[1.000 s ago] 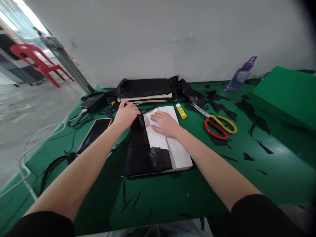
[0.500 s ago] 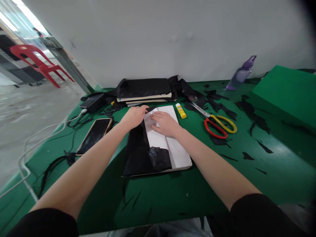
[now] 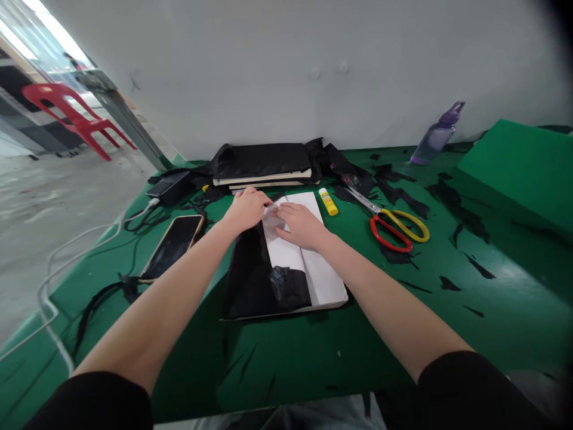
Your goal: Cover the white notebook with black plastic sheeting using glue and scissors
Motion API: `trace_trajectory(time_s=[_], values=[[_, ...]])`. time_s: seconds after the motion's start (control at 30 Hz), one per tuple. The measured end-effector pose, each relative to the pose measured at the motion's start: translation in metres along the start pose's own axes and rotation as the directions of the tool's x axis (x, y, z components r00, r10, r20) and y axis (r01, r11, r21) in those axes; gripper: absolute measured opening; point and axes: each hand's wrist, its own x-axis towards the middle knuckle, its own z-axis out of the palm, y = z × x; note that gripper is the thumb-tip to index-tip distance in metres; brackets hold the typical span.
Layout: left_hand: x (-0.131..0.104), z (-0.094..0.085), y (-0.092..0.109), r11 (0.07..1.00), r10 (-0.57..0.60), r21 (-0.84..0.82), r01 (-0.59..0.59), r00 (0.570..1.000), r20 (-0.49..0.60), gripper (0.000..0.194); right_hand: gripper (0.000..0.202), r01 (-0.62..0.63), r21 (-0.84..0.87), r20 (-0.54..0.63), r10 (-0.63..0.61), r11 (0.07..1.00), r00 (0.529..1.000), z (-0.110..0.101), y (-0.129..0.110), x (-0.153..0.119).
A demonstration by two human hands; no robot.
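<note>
A book (image 3: pixel 329 280) with white pages lies on the green table, its left part wrapped in a black cover (image 3: pixel 248 278). The cover's bottom edge is folded over the white sheet, with a shiny crumpled patch (image 3: pixel 280 282) on the fold. At the book's top edge my left hand (image 3: pixel 248 210) is closed, its fingertips pinching the black cover. My right hand (image 3: pixel 299 224) rests open on the white sheet, fingers stretched to the left, almost touching the left fingertips. What lies beneath the right palm is hidden.
A yellow glue stick (image 3: pixel 328 202) and scissors (image 3: pixel 394 230) with red and yellow handles lie to the right. Behind are black-covered books (image 3: pixel 264 161). A phone (image 3: pixel 173 246), cables and a black adapter (image 3: pixel 170 186) sit left; a bottle (image 3: pixel 434 138) stands back right among black scraps.
My left hand has shifted slightly, its fingers curling down toward the book's top edge. My right hand stays nearly still on the white sheet.
</note>
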Motion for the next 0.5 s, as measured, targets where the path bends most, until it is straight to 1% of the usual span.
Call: trace_trajectory(time_s=[0.13,0.23,0.33,0.4,0.5], values=[[-0.017,-0.011,-0.008,0.995,-0.102,-0.016,0.100,0.989,-0.108,0.040,0.037,-0.024,-0.010,-0.004,0.024,1.000,1.000,0.000,-0.001,-0.002],[-0.035,-0.015,-0.015,0.988,-0.151,-0.024,0.150,0.980,-0.131,0.036,0.034,-0.043,0.008,0.030,0.042,0.999,0.999,0.000,0.000,-0.002],[-0.050,-0.011,-0.017,0.981,-0.191,-0.040,0.187,0.972,-0.134,0.029,0.034,-0.060,0.047,0.076,0.056,0.997,0.996,-0.002,0.003,0.003],[-0.056,-0.007,-0.017,0.973,-0.231,-0.050,0.225,0.961,-0.150,0.025,0.033,-0.068,0.047,0.104,0.063,0.997,0.993,-0.004,0.004,0.010],[-0.060,-0.002,-0.014,0.960,-0.281,-0.057,0.275,0.942,-0.183,0.023,0.030,-0.056,-0.034,0.129,0.060,0.998,0.990,-0.006,0.000,0.023]])
